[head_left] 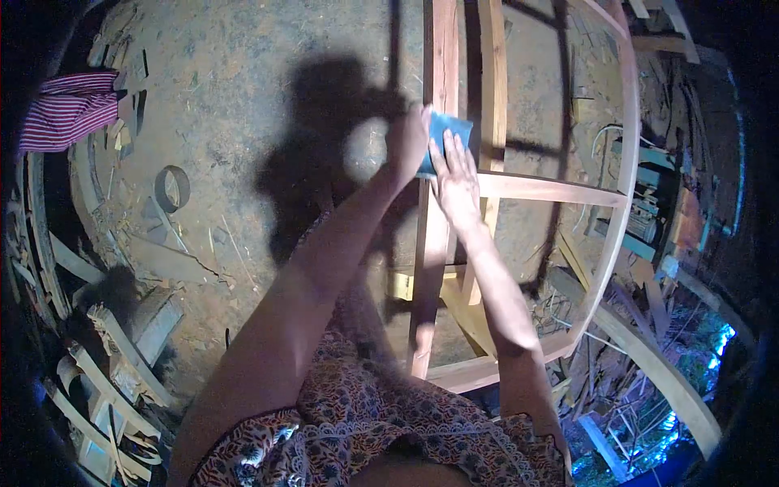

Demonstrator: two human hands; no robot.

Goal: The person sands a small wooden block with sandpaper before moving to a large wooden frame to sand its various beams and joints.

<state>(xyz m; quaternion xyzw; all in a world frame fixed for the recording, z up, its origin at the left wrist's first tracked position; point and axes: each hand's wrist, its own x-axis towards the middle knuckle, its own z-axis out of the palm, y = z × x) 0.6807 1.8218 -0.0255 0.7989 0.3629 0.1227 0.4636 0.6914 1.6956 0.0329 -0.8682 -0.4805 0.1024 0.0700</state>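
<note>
A blue sheet (451, 127), which looks like sandpaper, lies over a long bar of a pale wooden frame (441, 61). My left hand (408, 148) is closed on the sheet's left edge, at the side of the bar; its fingertips are partly hidden. Flat on the sheet rests my right hand (458, 180), fingers stretched out and pointing away from me. Just beyond its wrist, a crossbar (552, 189) joins the long bar to the frame's curved right side.
A striped cloth (71, 112) hangs at the far left. On the dirt floor lies a round band (172, 189). Offcuts and planks (134, 357) are piled at lower left, and a long curved board (657, 365) lies at right among more scrap wood.
</note>
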